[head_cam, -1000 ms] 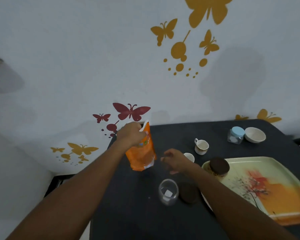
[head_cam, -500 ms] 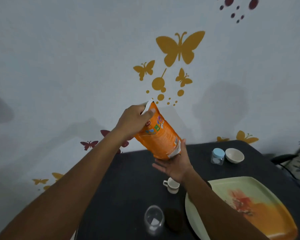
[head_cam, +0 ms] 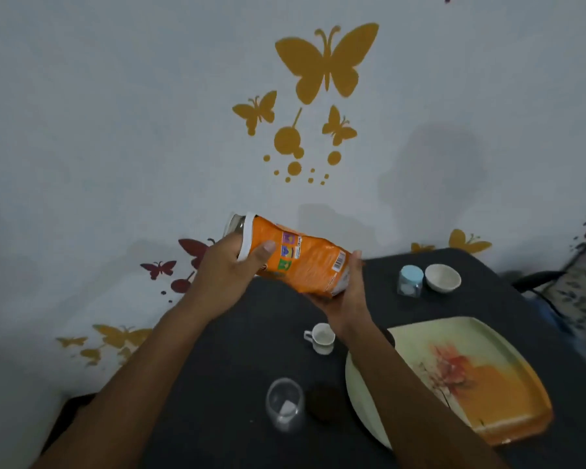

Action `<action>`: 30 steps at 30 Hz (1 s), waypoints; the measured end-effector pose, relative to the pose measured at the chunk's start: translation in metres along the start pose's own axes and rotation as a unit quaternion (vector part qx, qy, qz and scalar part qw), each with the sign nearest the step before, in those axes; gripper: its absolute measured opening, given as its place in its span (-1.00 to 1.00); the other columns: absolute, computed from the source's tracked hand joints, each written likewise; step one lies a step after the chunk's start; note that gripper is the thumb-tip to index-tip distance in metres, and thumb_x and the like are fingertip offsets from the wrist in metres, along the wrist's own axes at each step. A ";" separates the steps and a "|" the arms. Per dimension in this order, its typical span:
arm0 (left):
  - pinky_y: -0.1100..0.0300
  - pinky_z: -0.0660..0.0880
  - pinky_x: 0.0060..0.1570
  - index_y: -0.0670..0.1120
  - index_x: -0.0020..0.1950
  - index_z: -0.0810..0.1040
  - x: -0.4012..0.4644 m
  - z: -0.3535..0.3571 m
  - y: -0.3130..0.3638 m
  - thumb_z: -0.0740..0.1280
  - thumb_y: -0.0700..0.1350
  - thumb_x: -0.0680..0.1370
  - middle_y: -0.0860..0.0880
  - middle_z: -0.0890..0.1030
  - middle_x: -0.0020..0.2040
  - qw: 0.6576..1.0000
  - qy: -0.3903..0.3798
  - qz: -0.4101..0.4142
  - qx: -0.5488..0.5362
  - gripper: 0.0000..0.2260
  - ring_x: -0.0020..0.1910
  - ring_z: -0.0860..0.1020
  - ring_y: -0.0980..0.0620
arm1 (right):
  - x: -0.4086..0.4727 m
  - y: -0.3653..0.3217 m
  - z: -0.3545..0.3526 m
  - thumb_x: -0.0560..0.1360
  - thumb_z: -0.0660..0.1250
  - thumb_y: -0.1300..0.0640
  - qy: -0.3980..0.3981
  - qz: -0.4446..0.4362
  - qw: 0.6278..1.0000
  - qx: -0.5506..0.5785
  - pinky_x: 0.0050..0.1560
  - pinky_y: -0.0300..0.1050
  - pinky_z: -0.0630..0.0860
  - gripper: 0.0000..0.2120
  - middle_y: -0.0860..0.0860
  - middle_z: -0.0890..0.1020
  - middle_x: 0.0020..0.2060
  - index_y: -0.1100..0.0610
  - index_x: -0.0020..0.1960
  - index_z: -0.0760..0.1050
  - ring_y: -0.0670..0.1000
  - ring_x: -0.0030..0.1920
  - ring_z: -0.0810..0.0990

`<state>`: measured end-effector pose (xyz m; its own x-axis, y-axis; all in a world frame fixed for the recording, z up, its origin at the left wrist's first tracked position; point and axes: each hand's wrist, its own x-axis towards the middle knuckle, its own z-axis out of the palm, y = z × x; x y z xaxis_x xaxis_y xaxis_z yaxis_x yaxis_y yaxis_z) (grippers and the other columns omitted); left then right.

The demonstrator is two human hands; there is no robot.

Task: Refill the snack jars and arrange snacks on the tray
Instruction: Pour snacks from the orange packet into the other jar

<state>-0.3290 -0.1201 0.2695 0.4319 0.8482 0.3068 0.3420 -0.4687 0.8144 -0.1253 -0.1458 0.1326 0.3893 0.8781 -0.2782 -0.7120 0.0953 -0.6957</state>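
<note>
I've got the orange snack bag (head_cam: pixel 298 262) tipped sideways above the counter (head_cam: pixel 237 350), left hand (head_cam: pixel 229 275) clamped at its top, right hand (head_cam: pixel 347 299) cupping the base, ready for the open jar (head_cam: pixel 285 404) below

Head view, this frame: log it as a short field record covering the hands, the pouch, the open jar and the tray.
left hand: grips the top end of the orange snack pouch
right hand: cups the pouch's bottom end
pouch: tilted, held above the black table
open clear jar: upright on table, nearly empty
dark lid: beside jar
floral tray: right of jar
</note>
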 end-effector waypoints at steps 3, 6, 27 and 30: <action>0.54 0.48 -0.16 0.23 0.00 0.66 -0.023 0.007 -0.022 0.32 0.25 0.60 0.31 0.70 -0.07 0.999 0.004 -0.019 -0.033 -0.82 -0.05 0.66 0.31 | -0.007 0.012 -0.027 0.16 0.51 -0.51 0.040 -0.011 0.998 -0.042 0.12 0.27 0.62 -0.09 0.07 0.69 0.17 -0.05 0.36 0.48 0.14 0.18 0.68; 0.53 0.48 -0.14 0.18 0.04 0.62 -0.041 0.025 -0.035 0.32 0.18 0.59 0.35 0.69 -0.06 0.997 -0.017 -0.068 -0.036 -0.85 -0.02 0.66 0.32 | -0.014 0.021 -0.053 0.24 0.48 -0.47 0.063 -0.025 0.994 -0.087 0.09 0.23 0.64 -0.27 0.01 0.72 0.10 -0.07 0.26 0.53 0.11 0.14 0.70; 0.37 0.59 -0.10 0.08 0.08 0.59 -0.108 0.068 -0.078 0.35 0.10 0.61 0.26 0.64 -0.15 0.988 -0.019 -0.153 -0.006 -0.87 -0.13 0.65 0.27 | -0.063 0.006 -0.115 0.40 0.40 -0.30 0.054 -0.032 0.966 -0.251 0.10 0.21 0.65 -0.42 0.00 0.66 0.17 -0.03 0.31 0.46 0.07 0.18 0.67; 0.45 0.54 -0.19 0.18 -0.02 0.57 -0.109 0.077 -0.096 0.36 0.09 0.63 0.31 0.66 -0.17 0.988 -0.012 -0.156 0.006 -0.95 -0.10 0.64 0.32 | -0.063 0.013 -0.123 0.39 0.45 -0.36 0.063 -0.034 0.962 -0.263 0.02 0.16 0.68 -0.37 0.01 0.67 0.17 -0.03 0.31 0.46 0.05 0.14 0.69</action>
<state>-0.3451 -0.1864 0.1200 0.3230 0.9459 0.0304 0.4714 -0.1886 0.8615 -0.0872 -0.2578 0.0594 0.5159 0.8108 -0.2763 -0.3020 -0.1297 -0.9444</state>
